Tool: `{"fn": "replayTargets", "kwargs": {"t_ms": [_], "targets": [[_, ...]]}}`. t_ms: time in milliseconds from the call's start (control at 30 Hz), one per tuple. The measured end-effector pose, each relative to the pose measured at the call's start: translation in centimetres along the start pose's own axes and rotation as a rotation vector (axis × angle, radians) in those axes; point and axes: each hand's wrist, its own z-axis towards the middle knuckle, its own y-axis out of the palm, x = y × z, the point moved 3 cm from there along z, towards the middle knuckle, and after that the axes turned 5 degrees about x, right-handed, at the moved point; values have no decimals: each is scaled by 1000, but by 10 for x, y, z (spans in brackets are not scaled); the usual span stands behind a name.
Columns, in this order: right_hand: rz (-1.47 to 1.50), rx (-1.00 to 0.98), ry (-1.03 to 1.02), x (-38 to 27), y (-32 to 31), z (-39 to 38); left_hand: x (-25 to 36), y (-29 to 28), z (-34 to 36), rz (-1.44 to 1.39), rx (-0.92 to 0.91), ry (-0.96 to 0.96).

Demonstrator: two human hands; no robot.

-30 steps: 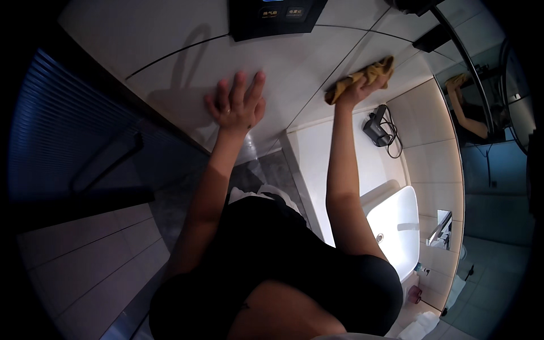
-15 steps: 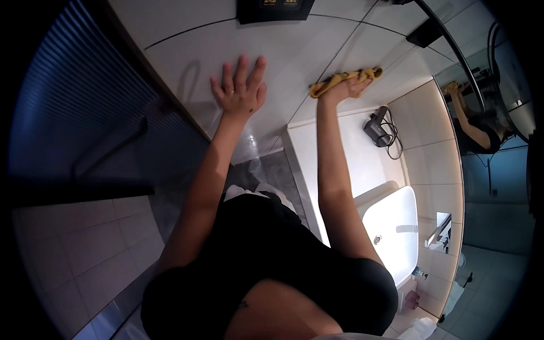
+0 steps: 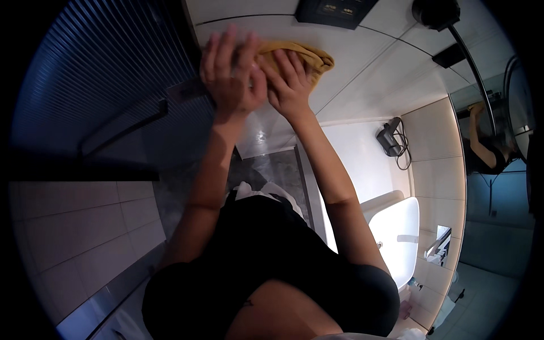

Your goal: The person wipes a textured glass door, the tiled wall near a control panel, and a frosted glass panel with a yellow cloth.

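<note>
Where the cloth (image 3: 320, 61) is: upper middle of the frame, below and left of the black panel (image 3: 334, 13), laid on the pale tiled wall (image 3: 362, 73) under the right hand (image 3: 292, 85).
What just changed: half a second ago it was right of the panel, above the counter (image 3: 357, 156) – now it has come left, close to the other hand.
For the wiping: a different stretch of wall appears to be getting covered, nearer the ribbed door (image 3: 102, 85) at upper left.
Right hand: fingers stretched out and slightly apart over the yellow-brown cloth; whether it pinches a fold underneath, I cannot tell.
Left hand (image 3: 229, 79): fingers loosely spread, motion-blurred, thumb just beside the right hand; it too has shifted toward the door – touching wall or cloth, I cannot tell.
Panel writing: small pale markings, too blurred to read.
Hair dryer (image 3: 389, 137): dark, right of centre; no label or brand legible.
</note>
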Motion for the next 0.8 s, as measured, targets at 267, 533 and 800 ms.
{"fn": "replayTargets", "kwargs": {"t_ms": [267,533,800], "targets": [[-153,139,-92,-5,30,-45,-2,-1,-19,306,-233,79],[-46,-81,-173,14,27,-116,-9,24,-101,225,-220,110],[78,-702,-267,41,-3,-128,0,7,-152,155,-454,102]]}}
